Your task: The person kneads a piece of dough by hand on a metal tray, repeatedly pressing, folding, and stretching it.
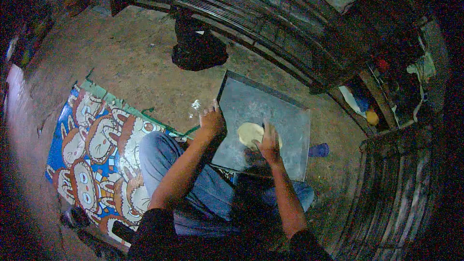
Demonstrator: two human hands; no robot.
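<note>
A round, flat, pale piece of dough (249, 134) lies on a dark metal tray (241, 94) in front of my crossed legs. My right hand (269, 144) rests on the dough's right part, fingers stretched and thumb out to the left; it covers some of the dough. At the tray's left rim is my left hand (211, 120), its fingers apart and pointing away from me. I see nothing in its fingers, and whether it presses on the rim is unclear. Pale, powdery smears mark the tray's surface.
On the left a colourful cartoon-printed mat (99, 152) with a green edge covers the floor. Beyond the tray sits a black bag (199, 53). A purple cup-like object (318, 150) lies by the tray's right side. White scraps (195, 107) are left of my left hand. Corrugated sheets (391, 198) stand at right.
</note>
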